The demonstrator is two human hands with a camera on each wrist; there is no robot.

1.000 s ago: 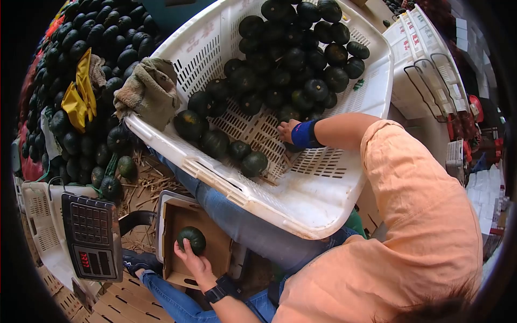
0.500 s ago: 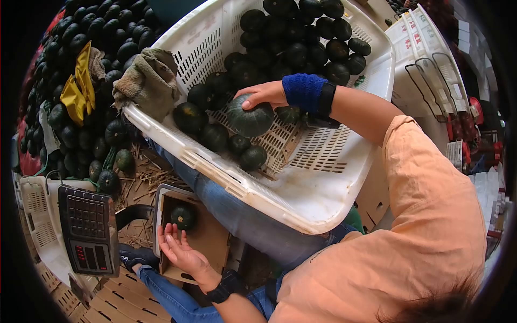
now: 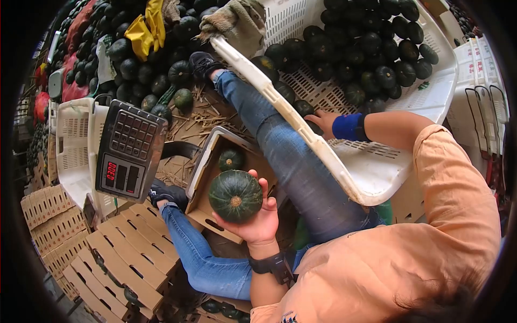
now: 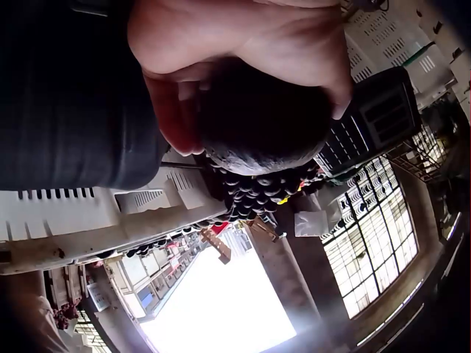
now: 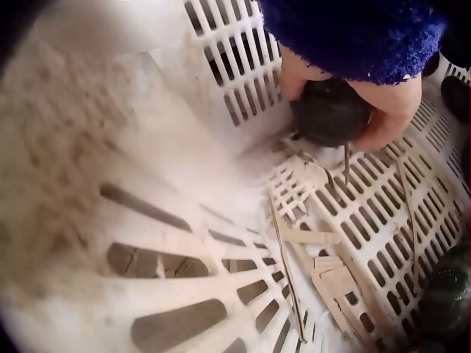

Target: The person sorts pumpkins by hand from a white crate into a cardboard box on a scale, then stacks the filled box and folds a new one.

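My left hand holds a round dark-green kabocha squash from below, palm up, with fingers and thumb curled up its sides. In the left wrist view that hand covers most of the squash's shaded underside. Just beyond it, a smaller squash lies in an open cardboard box. My right hand reaches into a large white slotted basket, near its close wall. There its fingers grip a small dark squash, as the right wrist view shows.
Many squashes fill the basket's far side, and a cloth hangs over its corner. A scale display with red digits stands left of the box. Flat cartons lie at lower left. Yellow gloves rest on the squash heap.
The right hand lifted a larger squash out of the basket; a similar one is now in the left hand. The left hand left the smaller squash in the box. The view has swung left.
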